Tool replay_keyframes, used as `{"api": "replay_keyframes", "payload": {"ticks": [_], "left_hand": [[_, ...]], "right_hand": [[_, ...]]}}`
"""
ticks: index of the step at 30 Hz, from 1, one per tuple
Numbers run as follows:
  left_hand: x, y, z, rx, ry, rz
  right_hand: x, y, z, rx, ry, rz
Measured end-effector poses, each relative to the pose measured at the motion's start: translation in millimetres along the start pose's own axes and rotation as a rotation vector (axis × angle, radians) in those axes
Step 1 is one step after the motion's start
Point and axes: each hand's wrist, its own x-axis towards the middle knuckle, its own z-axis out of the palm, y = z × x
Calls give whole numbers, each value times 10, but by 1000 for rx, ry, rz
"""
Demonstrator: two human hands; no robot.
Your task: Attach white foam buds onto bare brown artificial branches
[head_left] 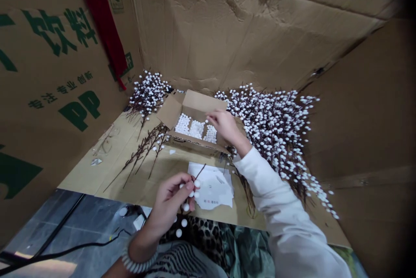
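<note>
My left hand [172, 202] is closed on a thin dark twig [199, 173] with white foam balls stuck along it, held low near my lap. My right hand [224, 126] reaches forward into a small open cardboard box [195, 105] full of white foam balls [195, 129]; its fingers are pinched at the balls, and what they hold is too small to make out. Bare brown twigs [143, 150] lie left of the box. A white paper sheet [212, 189] lies under the twig tip.
A large pile of finished twigs with white balls [276, 130] fills the right side, a smaller bunch [147, 94] lies at the back left. Cardboard walls [227, 27] surround the cardboard work surface [110, 169]. A black cable [65, 252] runs over the grey floor at lower left.
</note>
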Motion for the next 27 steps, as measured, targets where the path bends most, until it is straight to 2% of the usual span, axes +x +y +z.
{"api": "replay_keyframes", "payload": {"ticks": [3, 4, 6, 8, 10, 12, 15, 18, 24, 27], "left_hand": [[-27, 11, 38, -14, -83, -19], [-35, 19, 54, -24, -112, -30], [-50, 37, 86, -44, -153, -52], [-61, 50, 117, -55, -172, -76], [-71, 53, 140, -60, -184, -90], [-80, 45, 157, -61, -197, -95], [-86, 19, 172, -64, -217, -103], [-83, -8, 181, -78, -234, -116], [-55, -28, 187, -72, -235, -119], [-43, -36, 189, -64, -230, -116]], "right_hand": [[-322, -180, -164, 245, 103, -5], [-457, -259, -200, 500, 132, -14], [-735, -424, -238, 918, 126, -24], [-979, -573, -234, 1126, 49, 12], [-1154, -684, -204, 1235, 15, 87], [-1258, -755, -163, 1322, 39, 176], [-1324, -807, -100, 1437, 104, 311], [-1341, -818, -31, 1550, 100, 416], [-1332, -769, 79, 1910, 14, 544], [-1323, -754, 101, 1960, 5, 549]]}}
